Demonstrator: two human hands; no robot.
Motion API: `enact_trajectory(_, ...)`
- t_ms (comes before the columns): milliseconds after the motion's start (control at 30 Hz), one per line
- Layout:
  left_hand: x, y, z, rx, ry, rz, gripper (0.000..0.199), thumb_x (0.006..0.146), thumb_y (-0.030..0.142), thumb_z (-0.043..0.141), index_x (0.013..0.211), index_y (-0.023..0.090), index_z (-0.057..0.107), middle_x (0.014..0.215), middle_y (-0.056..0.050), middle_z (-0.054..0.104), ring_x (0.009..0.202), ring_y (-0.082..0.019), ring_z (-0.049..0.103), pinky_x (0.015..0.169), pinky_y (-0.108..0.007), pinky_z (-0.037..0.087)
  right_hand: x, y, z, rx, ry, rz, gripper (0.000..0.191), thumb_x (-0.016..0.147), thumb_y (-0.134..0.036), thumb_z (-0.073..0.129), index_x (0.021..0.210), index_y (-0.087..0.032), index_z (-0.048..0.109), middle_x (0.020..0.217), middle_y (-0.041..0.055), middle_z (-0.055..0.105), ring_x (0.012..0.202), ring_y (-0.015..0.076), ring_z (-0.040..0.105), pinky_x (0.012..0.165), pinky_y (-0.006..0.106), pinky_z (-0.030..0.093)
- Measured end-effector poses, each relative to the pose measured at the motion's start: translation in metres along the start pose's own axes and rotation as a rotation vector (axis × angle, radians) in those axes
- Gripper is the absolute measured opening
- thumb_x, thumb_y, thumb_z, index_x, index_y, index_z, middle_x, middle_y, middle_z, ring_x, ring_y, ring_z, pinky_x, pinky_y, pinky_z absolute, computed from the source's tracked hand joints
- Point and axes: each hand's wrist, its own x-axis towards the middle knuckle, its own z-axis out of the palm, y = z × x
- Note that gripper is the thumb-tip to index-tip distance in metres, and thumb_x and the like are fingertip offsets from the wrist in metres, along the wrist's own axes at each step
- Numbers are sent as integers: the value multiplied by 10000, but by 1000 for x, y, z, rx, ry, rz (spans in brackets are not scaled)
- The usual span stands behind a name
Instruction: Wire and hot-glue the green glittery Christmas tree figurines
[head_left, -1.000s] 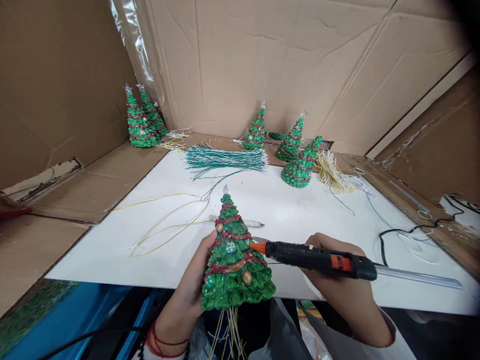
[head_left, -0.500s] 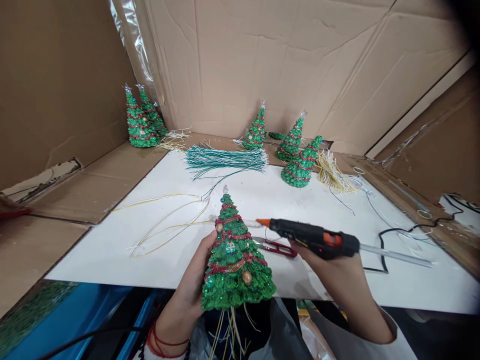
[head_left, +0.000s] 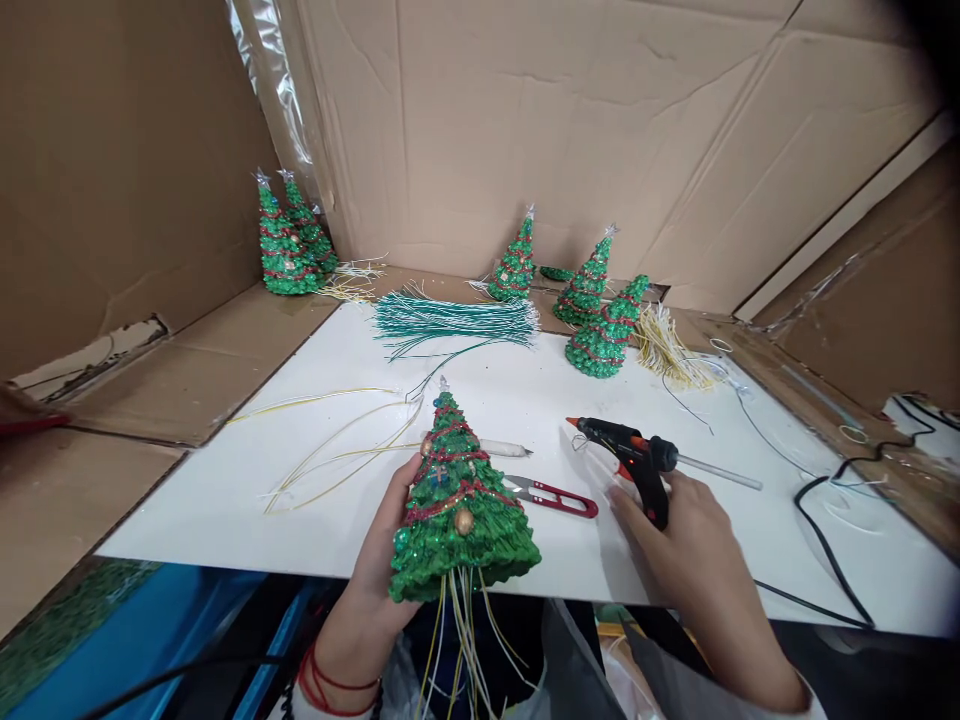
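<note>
My left hand [head_left: 386,550] is closed around the left side of a glittery green Christmas tree ornament [head_left: 466,505], held tilted over the white board's front edge. Red garland, gold balls and a clear tip decorate it, and loose yellow and white wires [head_left: 469,625] hang from its hollow base. My right hand [head_left: 694,540] is wrapped about the handle of a black and orange glue gun [head_left: 634,450], low over the board, its nozzle pointing left and a clear glue stick [head_left: 724,473] sticking out the back. Red-handled thread snips [head_left: 562,500] and a white pen-like tool [head_left: 510,449] lie between the hands.
A bundle of green wires [head_left: 457,320] lies at the board's back, yellow wires [head_left: 671,350] at right. More decorated trees stand behind, including one tree [head_left: 600,340] at right and another [head_left: 289,250] at left. A black cord [head_left: 825,540] loops at right. Cardboard walls [head_left: 525,120] enclose the workspace.
The glue gun has moved right and away from the tree, down toward the board, with my right hand. The tree has shifted slightly left and tipped so its underside wires show more.
</note>
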Motion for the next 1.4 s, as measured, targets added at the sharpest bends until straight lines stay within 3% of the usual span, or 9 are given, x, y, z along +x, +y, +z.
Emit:
enact_trajectory(67, 1, 2, 0, 7, -19, -6, 284, 739, 424, 855, 901, 193, 812, 923, -65, 839, 916, -300, 802, 965, -427, 622, -21, 4, -8, -143, 100, 13, 749, 882, -642, 456, 1246, -16, 648, 1168, 336, 667, 1046, 519, 647, 800, 647, 528)
enact_trajectory(200, 4, 3, -1, 34, -66, 13, 297, 777, 455, 831, 920, 196, 806, 891, -62, 836, 1011, -316, 791, 1057, -459, 575, -62, -14, -26, 46, 231, -398, 338, 977, -506, 584, 1088, -209, 703, 976, 127, 699, 833, 286, 716, 673, 378, 583)
enact_trajectory(367, 5, 1, 0, 73, -58, 77, 347, 722, 518, 855, 895, 223, 794, 846, -50, 833, 1010, -327, 790, 1039, -462, 590, -83, -81, -18, 463, 60, -760, 156, 1002, -210, 606, 1101, -176, 722, 678, -24, 697, 503, 107, 640, 494, 189, 489)
enact_trajectory(467, 4, 0, 1, 115, -34, 125, 329, 745, 525, 830, 905, 240, 788, 817, -39, 827, 1011, -319, 789, 1021, -449, 602, -82, -110, -2, 481, 5, -722, 292, 1045, -286, 529, 1064, -106, 758, 495, -57, 613, 354, 109, 544, 395, 226, 397)
enact_trajectory(567, 3, 0, 1, 132, -14, 138, 317, 776, 523, 806, 916, 239, 789, 814, -46, 824, 1017, -314, 786, 1003, -438, 612, -79, -122, 13, 434, 52, -638, 412, 1056, -296, 474, 767, -155, 731, 441, -44, 569, 316, 115, 483, 369, 275, 297)
enact_trajectory(867, -5, -13, -4, 224, -1, 246, 515, 750, 632, 791, 1057, 218, 785, 847, -41, 806, 943, -288, 767, 857, -378, 624, -82, -111, 35, 562, 220, -606, 431, 959, -224, 494, 533, -216, 557, 416, -32, 549, 339, 99, 452, 384, 235, 303)
enact_trajectory(1067, -13, -6, -15, 725, 23, 354, 556, 764, 747, 718, 853, 198, 720, 642, 5, 652, 612, -185, 599, 562, -279, 491, -79, -105, 33, 667, 245, -552, 321, 872, -192, 548, 554, -223, 530, 455, -49, 558, 374, 93, 459, 399, 202, 347)
enact_trajectory(1200, -17, 8, -17, 1049, -33, 434, 598, 798, 785, 626, 617, 217, 574, 572, 21, 540, 558, -156, 468, 566, -284, 436, -81, -103, 34, 705, 231, -541, 299, 849, -173, 566, 557, -222, 519, 467, -55, 557, 390, 91, 469, 413, 188, 373)
enact_trajectory(1400, -25, 15, -18, 1411, 78, 555, 556, 941, 695, 415, 613, 258, 519, 609, -25, 610, 604, -213, 521, 599, -321, 399, -89, -102, 42, 666, 217, -562, 247, 857, -173, 587, 615, -216, 598, 516, -33, 608, 436, 110, 536, 458, 207, 408)
